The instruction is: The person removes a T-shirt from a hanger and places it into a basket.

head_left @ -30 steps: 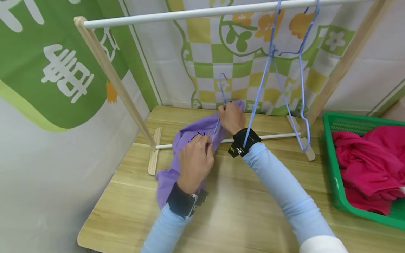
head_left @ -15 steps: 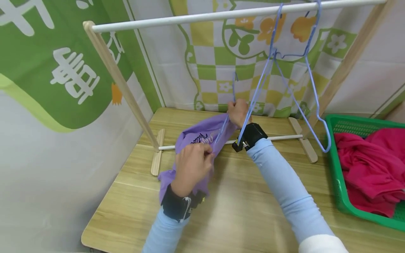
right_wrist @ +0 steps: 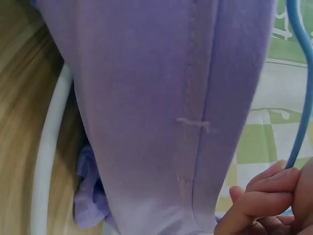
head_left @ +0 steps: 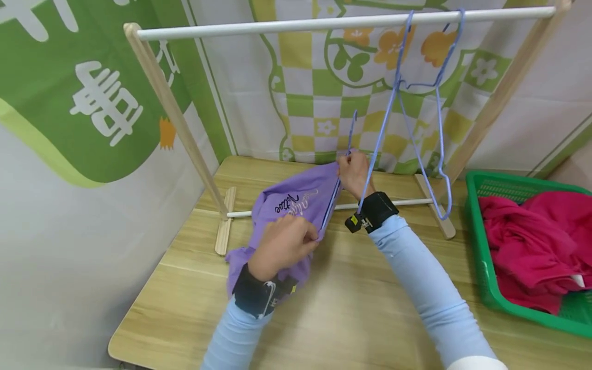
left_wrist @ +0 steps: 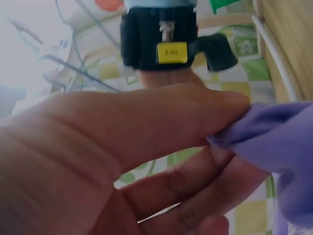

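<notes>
A purple garment point(head_left: 300, 190) with black and white lettering hangs stretched between my two hands in the head view. My left hand point(head_left: 283, 242) pinches its near edge between thumb and fingers; the left wrist view shows the gathered purple cloth point(left_wrist: 274, 129) at the thumb tip. At the far corner, my right hand point(head_left: 355, 172) grips the cloth together with a blue wire hanger point(head_left: 352, 131). The hanger's hook sticks up above that hand, and part of its frame runs along the garment's open edge. In the right wrist view, the hanger wire point(right_wrist: 304, 98) rises from the curled fingers.
A white-barred rack point(head_left: 277, 28) with wooden legs stands on the wooden table point(head_left: 370, 303). Other blue hangers point(head_left: 381, 131) hang from its top bar, in front of my right wrist. A green basket point(head_left: 485, 267) of red clothes point(head_left: 532, 246) stands at right.
My right hand has moved right with the hanger and the garment's corner. My left hand has shifted slightly down, and the cloth now lies stretched flatter with its lettering more visible.
</notes>
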Demonstrator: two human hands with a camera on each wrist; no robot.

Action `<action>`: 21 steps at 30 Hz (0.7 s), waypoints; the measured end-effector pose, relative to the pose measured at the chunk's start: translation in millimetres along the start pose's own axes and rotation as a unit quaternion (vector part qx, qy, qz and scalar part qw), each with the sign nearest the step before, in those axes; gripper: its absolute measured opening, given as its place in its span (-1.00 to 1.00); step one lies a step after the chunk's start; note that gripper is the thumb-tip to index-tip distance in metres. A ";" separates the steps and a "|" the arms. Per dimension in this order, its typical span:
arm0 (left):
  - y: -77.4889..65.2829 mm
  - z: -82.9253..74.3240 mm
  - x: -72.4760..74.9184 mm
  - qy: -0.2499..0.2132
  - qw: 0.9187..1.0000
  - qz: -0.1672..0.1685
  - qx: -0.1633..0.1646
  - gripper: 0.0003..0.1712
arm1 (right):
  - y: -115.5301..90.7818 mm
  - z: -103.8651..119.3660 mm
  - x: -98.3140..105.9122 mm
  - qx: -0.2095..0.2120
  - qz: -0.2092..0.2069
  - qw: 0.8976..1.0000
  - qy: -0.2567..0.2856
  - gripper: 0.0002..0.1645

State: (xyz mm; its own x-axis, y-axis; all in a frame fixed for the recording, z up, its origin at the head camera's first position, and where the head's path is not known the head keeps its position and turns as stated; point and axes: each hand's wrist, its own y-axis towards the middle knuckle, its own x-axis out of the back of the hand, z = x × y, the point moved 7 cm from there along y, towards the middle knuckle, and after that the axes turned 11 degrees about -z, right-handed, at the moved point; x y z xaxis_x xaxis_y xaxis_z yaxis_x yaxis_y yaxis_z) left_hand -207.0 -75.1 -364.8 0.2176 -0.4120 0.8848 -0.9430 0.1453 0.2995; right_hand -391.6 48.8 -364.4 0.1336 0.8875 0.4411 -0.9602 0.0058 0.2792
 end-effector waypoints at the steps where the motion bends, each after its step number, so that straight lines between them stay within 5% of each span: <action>1: 0.2 -2.6 -1.6 0.001 1.000 0.004 -0.009 -0.85 | -0.9 1.1 -0.1 -0.005 -0.001 1.000 -0.003 -0.50; 7: 1.0 -11.7 -11.3 0.006 0.998 0.025 -0.061 -0.49 | -7.0 6.9 0.6 0.017 -0.019 1.000 -0.018 -0.48; 12: 0.6 -3.2 -13.9 -0.005 0.997 0.059 -0.055 -0.39 | -13.8 6.5 3.3 0.054 -0.042 0.997 -0.028 -0.52; 17: -3.6 2.5 -19.2 -0.006 0.994 0.091 -0.067 -0.42 | -21.7 9.5 5.0 0.054 -0.015 0.997 -0.047 -0.50; 21: 1.5 10.9 -24.5 0.015 0.996 0.068 -0.054 -0.64 | -27.8 17.3 12.8 0.048 0.034 0.997 -0.052 -0.50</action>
State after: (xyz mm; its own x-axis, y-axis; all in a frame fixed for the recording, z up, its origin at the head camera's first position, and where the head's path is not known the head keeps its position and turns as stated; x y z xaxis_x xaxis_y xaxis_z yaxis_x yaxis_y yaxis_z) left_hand -216.4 -74.6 -389.9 0.0976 -0.3552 0.9297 -0.9318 0.2956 0.2108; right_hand -358.9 52.0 -351.7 0.0979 0.8316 0.5467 -0.9409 -0.1016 0.3231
